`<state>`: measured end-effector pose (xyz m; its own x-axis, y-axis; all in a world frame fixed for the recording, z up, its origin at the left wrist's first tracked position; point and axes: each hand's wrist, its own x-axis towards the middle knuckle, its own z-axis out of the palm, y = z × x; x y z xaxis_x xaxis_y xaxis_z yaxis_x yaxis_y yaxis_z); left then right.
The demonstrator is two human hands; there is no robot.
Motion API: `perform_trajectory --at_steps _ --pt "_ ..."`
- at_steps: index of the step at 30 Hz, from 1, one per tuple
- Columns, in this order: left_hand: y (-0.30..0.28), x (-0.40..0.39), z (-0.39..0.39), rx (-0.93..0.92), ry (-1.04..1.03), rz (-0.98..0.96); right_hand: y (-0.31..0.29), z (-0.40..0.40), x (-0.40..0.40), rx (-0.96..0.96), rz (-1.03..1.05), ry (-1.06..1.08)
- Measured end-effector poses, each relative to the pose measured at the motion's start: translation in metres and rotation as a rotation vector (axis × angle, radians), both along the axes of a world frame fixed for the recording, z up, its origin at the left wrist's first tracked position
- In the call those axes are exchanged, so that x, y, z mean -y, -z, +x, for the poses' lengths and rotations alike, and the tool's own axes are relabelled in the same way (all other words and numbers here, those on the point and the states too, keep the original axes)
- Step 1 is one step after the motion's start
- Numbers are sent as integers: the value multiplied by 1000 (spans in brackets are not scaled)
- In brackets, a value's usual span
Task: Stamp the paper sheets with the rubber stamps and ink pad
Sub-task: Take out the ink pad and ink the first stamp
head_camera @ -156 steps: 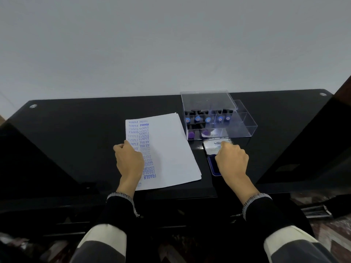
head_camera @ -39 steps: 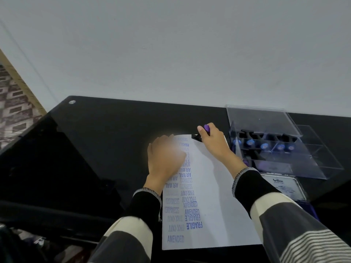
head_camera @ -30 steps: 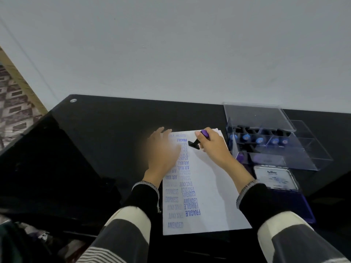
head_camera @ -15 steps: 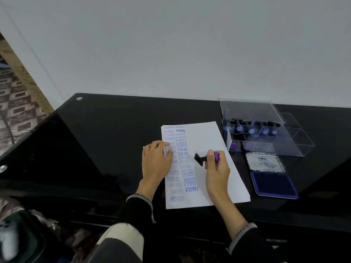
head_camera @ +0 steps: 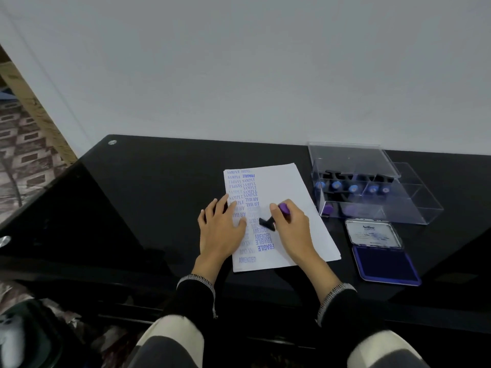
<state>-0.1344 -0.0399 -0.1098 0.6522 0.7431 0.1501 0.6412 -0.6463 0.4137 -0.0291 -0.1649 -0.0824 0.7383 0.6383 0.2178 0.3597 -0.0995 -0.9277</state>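
A stack of white paper sheets lies on the black glass table, with columns of blue stamped words down its left side. My left hand lies flat on the left edge of the paper. My right hand grips a rubber stamp with a purple handle and black base, tilted over the middle of the sheet. The open blue ink pad sits to the right of the paper.
A clear plastic box with several purple-handled stamps stands behind the ink pad, its lid raised. A white wall rises behind the table. Patterned floor shows at the far left.
My right hand brought the stamp from the top of the sheet down to its middle. My left hand slid down the paper's left edge. The camera view pulled back.
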Motion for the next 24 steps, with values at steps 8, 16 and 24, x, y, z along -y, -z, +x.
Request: perform_trajectory --at_steps 8,16,24 --pt "-1 3 1 -44 5 8 -2 -16 30 218 -222 -265" --pt "1 2 0 -48 13 20 0 -25 32 273 -223 -235" --pt "3 3 0 -41 14 41 8 -31 33 352 -235 -220"
